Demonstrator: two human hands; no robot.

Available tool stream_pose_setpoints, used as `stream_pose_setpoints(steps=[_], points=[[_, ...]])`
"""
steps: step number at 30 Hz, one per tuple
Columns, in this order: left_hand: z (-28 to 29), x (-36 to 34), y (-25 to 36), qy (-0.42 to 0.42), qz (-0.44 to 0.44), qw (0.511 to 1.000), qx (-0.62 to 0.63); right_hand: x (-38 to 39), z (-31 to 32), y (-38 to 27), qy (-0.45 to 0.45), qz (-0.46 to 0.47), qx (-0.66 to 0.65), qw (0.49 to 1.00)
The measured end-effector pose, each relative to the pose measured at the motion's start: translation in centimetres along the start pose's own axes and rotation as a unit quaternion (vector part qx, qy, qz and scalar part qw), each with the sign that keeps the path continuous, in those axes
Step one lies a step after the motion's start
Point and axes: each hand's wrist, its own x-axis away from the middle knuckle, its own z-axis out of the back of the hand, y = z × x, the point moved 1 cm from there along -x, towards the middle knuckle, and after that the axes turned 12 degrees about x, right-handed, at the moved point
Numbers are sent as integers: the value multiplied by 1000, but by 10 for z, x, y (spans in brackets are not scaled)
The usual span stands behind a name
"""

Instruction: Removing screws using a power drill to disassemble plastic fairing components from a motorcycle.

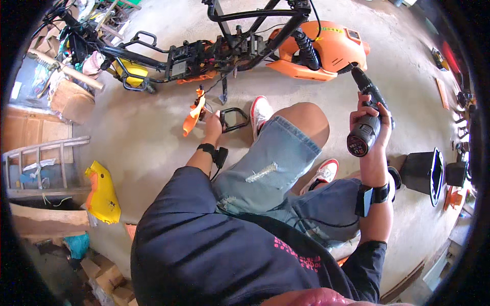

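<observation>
Well, in the head view, read as a clock face about its middle, the right hand [384, 126] is out at two o'clock, its fingers wrapped round the grip of a black drill [368, 85]. The drill's nose points up toward twelve, with its battery at the lower end. Its tip appears right by the lower edge of an orange cover [332, 53] at one o'clock; whether they touch, I cannot tell.

The left hand [211, 122] is between ten and eleven, close to the middle. Its fingers look bent and partly hidden, so I cannot tell how tightly they close, or on what. Just beyond them at ten is an orange panel [191, 120]; a black loop [236, 120] is at the hand's three o'clock side.

From ten to one stretches a black bike frame [162, 65], with a yellow cover [131, 73] at its ten o'clock end and a dark shock absorber [306, 49] by the orange cover. One white shoe [262, 113] is near one, another [327, 170] between three and four. A yellow panel [104, 196] lies between eight and nine, a black bucket [416, 169] just past three.
</observation>
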Motion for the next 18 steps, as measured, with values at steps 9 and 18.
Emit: stream_pose_setpoints(steps=[9, 18], points=[[18, -39, -18, 161, 420, 795, 408, 3, -4, 13, 36, -22, -1, 999], [24, -23, -28, 132, 373, 801, 450, 10, 15, 11, 82, -16, 8, 996]])
